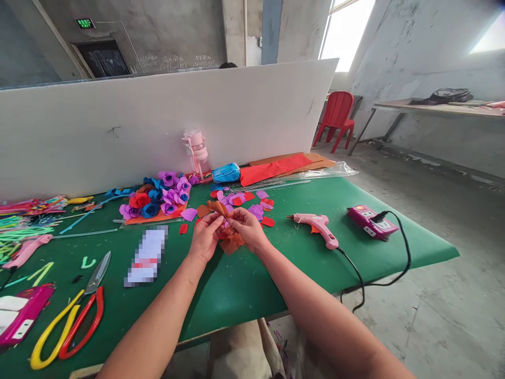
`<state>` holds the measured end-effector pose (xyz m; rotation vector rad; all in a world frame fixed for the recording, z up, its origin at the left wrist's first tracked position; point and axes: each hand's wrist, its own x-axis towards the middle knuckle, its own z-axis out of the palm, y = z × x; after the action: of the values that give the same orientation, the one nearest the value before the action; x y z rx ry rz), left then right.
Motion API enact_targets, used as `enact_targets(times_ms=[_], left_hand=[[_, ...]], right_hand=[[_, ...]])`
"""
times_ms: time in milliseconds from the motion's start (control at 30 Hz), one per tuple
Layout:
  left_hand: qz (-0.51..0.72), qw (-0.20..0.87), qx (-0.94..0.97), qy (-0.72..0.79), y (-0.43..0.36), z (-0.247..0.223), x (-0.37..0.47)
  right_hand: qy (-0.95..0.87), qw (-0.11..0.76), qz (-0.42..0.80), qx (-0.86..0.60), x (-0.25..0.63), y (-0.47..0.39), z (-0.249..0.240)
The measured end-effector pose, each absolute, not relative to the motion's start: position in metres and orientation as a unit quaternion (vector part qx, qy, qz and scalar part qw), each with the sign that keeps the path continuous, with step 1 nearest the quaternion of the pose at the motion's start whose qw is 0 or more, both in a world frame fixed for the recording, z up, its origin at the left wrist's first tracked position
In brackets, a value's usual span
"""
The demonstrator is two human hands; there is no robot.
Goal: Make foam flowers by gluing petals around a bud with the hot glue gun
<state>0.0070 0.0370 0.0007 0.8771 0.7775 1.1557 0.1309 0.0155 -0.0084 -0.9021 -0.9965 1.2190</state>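
Note:
My left hand (205, 234) and my right hand (249, 227) meet over the green table, closed in pinches on small paper petals. A bit of purple paper (226, 224) shows between the fingertips; its exact shape is mostly hidden. Just behind the fingers is a brown petal (216, 207), and more brown paper (232, 243) shows below them. Loose purple petals (256, 211) and red petals (268, 222) are scattered beyond my hands. Finished paper flowers (151, 209) in purple, blue and red are heaped to the left.
A pink glue gun (317, 225) lies right, its cable near a magenta power strip (373, 221). Scissors (84, 305) and another power strip (26, 316) are at left. A pink bottle (196, 151) stands against the white panel (150, 121), beside a blue packet (226, 172).

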Motion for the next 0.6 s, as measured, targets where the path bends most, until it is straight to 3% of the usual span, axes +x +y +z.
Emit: enact_targets(times_ms=[300,600], left_hand=[[0.535,0.647,0.407,0.359,0.0335,0.0027,0.011],[0.521,0.663,0.405,0.353,0.0331,0.0038,0.0113]], right_hand=[[-0.45,0.632,0.477,-0.414,0.1294,0.0163,-0.0073],[-0.42,0.619,0.532,-0.398,0.1314,0.0152,-0.0063]])
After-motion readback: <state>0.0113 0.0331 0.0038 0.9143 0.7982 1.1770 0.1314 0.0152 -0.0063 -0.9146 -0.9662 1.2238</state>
